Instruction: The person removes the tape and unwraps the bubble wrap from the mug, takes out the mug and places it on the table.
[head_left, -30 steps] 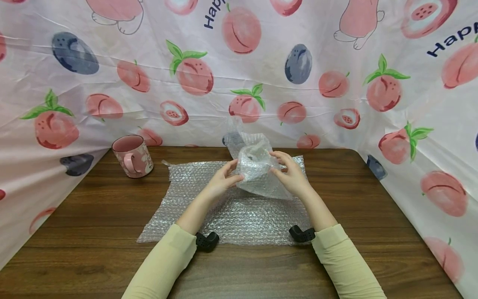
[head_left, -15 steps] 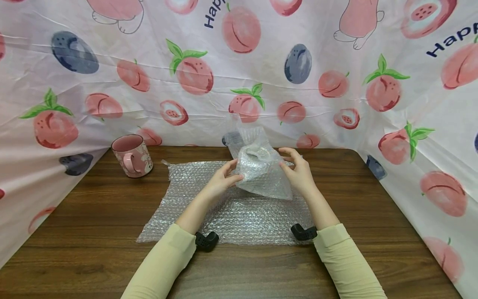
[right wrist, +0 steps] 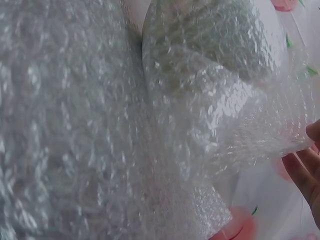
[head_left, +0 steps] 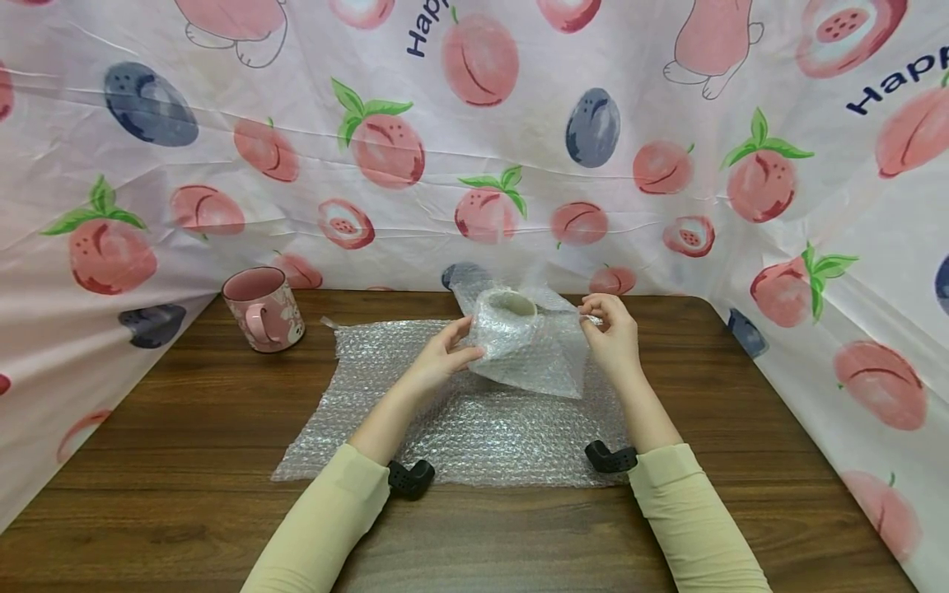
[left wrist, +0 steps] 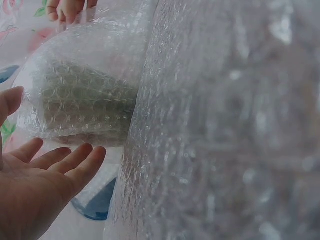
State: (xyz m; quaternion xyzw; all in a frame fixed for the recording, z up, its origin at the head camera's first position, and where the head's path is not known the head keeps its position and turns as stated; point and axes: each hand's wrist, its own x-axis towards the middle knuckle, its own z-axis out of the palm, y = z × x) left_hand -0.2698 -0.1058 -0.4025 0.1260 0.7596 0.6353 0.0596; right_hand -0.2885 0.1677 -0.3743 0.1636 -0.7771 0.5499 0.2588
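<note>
A pale, round-rimmed cup stands on the bubble wrap sheet, inside another piece of bubble wrap. Its greenish side shows blurred through the bubbles in the left wrist view. My left hand holds the wrapped cup from the left, thumb on the near side and fingers farther back. On the right, my right hand pinches the loose edge of the wrap between thumb and fingers, stretching it away from the cup. The cup's lower part is hidden by the layers.
A pink flowered mug stands upright at the back left of the brown wooden table. A fruit-print cloth hangs behind and along both sides.
My right hand has moved from beside the cup out to the right, drawing the wrap's edge with it. The cup's rim now shows more plainly. My left hand stays in place.
</note>
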